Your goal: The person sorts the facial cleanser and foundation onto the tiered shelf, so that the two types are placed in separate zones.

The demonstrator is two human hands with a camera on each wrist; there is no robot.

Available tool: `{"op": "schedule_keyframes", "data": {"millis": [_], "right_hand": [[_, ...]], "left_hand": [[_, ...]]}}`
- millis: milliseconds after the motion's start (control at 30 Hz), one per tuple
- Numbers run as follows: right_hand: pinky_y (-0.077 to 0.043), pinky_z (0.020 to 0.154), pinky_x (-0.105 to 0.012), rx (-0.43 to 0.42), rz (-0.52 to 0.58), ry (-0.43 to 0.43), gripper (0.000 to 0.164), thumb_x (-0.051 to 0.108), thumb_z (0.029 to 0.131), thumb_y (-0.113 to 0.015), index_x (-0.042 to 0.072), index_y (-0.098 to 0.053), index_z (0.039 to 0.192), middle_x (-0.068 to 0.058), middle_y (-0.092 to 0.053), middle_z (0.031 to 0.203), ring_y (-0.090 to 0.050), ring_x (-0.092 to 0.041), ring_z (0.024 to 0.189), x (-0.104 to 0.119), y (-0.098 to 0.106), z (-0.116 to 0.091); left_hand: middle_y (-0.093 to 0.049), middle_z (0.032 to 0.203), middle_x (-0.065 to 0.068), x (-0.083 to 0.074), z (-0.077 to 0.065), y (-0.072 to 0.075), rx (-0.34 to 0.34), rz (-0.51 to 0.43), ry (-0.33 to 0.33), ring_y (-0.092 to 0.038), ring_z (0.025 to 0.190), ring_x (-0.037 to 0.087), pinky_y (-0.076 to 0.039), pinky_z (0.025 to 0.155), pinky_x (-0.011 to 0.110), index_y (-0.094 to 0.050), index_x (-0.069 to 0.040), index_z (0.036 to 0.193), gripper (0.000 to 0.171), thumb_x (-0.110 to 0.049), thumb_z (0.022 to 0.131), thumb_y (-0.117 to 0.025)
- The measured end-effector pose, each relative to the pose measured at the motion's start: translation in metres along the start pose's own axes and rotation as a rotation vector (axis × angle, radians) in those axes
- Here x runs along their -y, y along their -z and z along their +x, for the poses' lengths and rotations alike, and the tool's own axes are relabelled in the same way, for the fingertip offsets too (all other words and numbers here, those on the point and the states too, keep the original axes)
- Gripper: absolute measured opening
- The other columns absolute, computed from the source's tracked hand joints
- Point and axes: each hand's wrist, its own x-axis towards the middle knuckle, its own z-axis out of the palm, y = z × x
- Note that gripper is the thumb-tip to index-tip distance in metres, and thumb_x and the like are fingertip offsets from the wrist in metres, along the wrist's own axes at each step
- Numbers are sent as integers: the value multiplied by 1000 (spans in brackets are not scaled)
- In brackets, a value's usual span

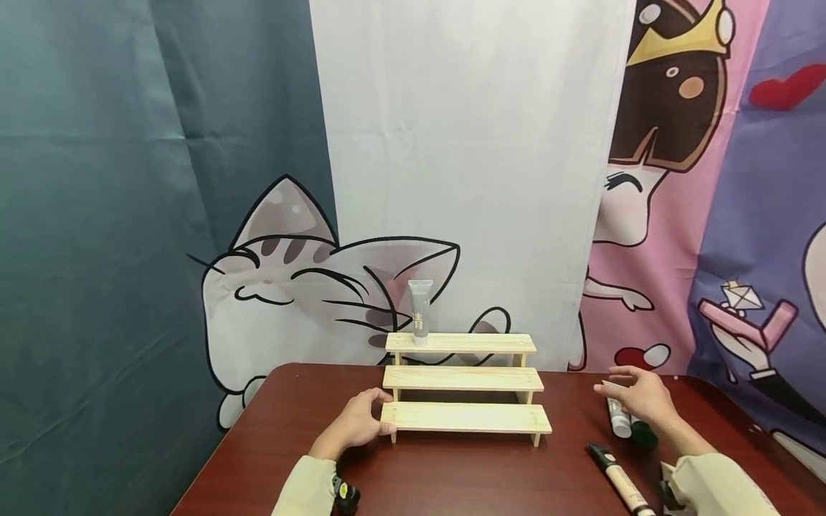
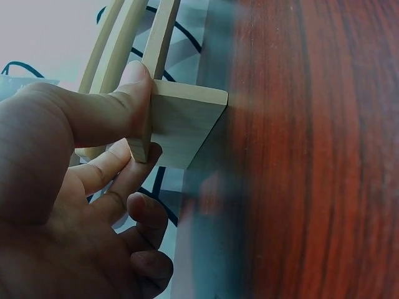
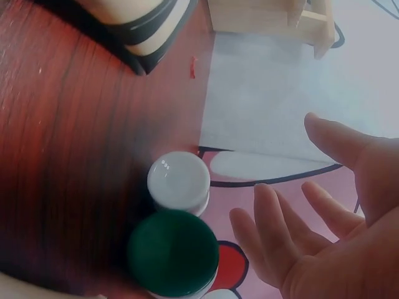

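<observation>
A three-tier wooden stand (image 1: 466, 417) is on the table, with a clear squeeze tube (image 1: 421, 312) upright on its top step, left of centre. My left hand (image 1: 358, 421) pinches the left end of the lowest step between thumb and fingers; the left wrist view shows that board's end (image 2: 187, 93) close up. Over at the right, my right hand (image 1: 645, 398) hovers with its fingers apart and holds nothing. Below it lie a white-capped tube (image 1: 621, 423) and a green-capped container (image 1: 643, 433), side by side. Part of both is hidden by the hand.
A thick marker-like pen (image 1: 621, 479) with a black end lies near the right sleeve. The dark red wooden table (image 1: 452, 476) ends just behind the stand. A cloth backdrop (image 1: 471, 179) with a cartoon cat hangs beyond it.
</observation>
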Motion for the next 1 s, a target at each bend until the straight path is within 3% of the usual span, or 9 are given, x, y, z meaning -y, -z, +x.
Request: {"op": "schedule_keyframes", "data": {"millis": [133,333,667,1000], "right_hand": [[-47,58,-29,-20,-61,6,72,46,79,-81,-8,-60,123,-32,-63,118,-64,-28,84,-6,1,0],[-56,58,-33,29,18,-56,81,47,74,-85,-11,-56,124,-33,-62,118,-66,-21,77,-14,4,3],[-58,60,-38,69,56,-116,83,44,71,-88,-12,-55,124,-36,-61,117,-68,-29,82,-19,3,9],[-58,60,-37,68,11,-94,64,25,76,-85,-15,-57,119,-37,-61,114,-69,-29,81,-26,2,12]], "left_hand": [[-65,113,14,1,0,0,3,-8,4,-58,109,36,-45,93,54,-64,-6,111,46,-14,72,-87],[-65,113,14,2,1,0,3,-12,8,-58,108,35,-45,93,54,-64,-7,111,46,-14,72,-88],[-64,114,15,3,0,1,3,-20,10,-58,109,36,-45,94,54,-64,-6,112,46,-14,73,-87],[-65,113,14,2,1,3,12,-34,20,-58,108,34,-45,93,53,-64,-8,112,46,-13,72,-87]]}}
